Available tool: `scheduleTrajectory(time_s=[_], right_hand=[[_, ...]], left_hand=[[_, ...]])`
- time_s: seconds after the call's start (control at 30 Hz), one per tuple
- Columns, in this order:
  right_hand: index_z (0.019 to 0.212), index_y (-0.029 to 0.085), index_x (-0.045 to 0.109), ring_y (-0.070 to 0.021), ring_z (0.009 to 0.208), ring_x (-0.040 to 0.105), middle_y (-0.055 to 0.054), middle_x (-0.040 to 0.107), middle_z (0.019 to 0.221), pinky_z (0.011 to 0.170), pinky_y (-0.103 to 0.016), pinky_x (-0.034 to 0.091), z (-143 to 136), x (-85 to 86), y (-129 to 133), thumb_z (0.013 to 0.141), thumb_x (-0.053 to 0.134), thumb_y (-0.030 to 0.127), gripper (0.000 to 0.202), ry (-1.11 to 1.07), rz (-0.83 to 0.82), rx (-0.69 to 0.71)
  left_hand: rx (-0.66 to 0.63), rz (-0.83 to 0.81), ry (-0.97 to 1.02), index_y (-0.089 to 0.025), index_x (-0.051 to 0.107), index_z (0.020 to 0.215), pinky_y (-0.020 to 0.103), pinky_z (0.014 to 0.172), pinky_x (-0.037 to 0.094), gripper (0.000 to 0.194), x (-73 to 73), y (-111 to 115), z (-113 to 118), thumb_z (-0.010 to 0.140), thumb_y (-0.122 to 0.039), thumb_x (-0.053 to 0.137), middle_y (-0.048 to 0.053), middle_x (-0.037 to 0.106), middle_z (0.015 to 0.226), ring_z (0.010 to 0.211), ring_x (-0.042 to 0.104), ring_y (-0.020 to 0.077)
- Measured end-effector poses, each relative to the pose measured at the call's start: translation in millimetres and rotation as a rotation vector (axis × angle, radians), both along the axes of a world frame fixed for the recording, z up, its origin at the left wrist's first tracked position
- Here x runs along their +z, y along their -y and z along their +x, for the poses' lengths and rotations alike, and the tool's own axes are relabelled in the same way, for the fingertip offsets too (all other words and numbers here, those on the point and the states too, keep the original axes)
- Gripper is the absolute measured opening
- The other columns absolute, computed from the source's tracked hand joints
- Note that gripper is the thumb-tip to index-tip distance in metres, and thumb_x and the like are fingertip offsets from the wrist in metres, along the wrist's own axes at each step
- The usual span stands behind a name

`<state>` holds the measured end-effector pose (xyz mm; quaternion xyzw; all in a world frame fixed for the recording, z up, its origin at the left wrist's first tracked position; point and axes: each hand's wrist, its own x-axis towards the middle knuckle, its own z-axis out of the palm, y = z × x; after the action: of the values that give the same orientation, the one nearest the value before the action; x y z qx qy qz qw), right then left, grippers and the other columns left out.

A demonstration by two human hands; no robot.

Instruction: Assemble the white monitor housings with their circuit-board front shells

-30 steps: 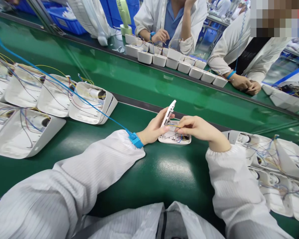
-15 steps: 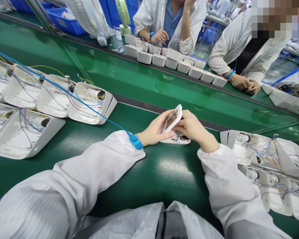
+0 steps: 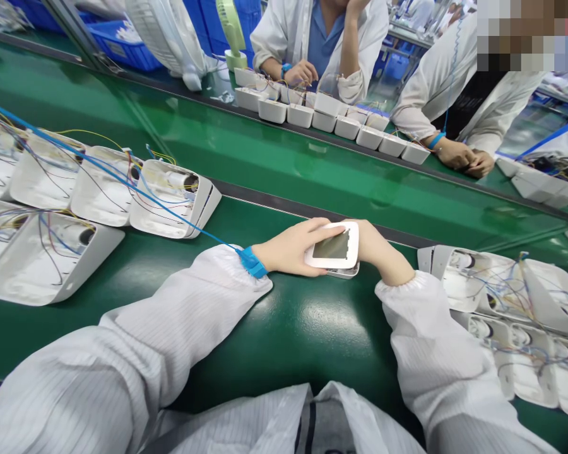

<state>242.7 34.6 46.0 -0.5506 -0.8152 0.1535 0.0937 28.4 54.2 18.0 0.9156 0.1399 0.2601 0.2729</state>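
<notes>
A white rounded cover with a dark rectangular window lies tilted over a white lower housing, whose front edge shows beneath it. My left hand is closed on the cover's left side, its fingers along the back edge and thumb near the front. Behind the cover's right side is my right hand; its fingers are hidden by the cover, so their grip cannot be seen. A blue strap circles my left wrist, with a blue cord running off to the upper left.
Open white housings with loose wires stand at left and right on the green table. Across the green belt, more white housings stand before two seated people. A white fan is at the back left.
The cover has swung down from a steep tilt to a flatter position, its dark window now facing up. My right hand's fingers have gone out of sight behind it.
</notes>
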Motion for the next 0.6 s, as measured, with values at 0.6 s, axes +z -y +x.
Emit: scheduleTrajectory(time_s=[0.6], right_hand=[[0.099,0.016,0.070,-0.0185,0.086,0.069,-0.008,0.074,0.096,0.079,-0.033,0.054,-11,-6.5,-2,0.079,0.066,0.033,0.027,-0.707,-0.209,-0.314]], left_hand=[[-0.064,-0.013,-0.155,-0.026,0.038,0.147,0.054,0.108,0.033,0.100,-4.3,-8,3,0.062,-0.065,0.077,0.018,0.039,0.148,0.131,0.039,0.0390]])
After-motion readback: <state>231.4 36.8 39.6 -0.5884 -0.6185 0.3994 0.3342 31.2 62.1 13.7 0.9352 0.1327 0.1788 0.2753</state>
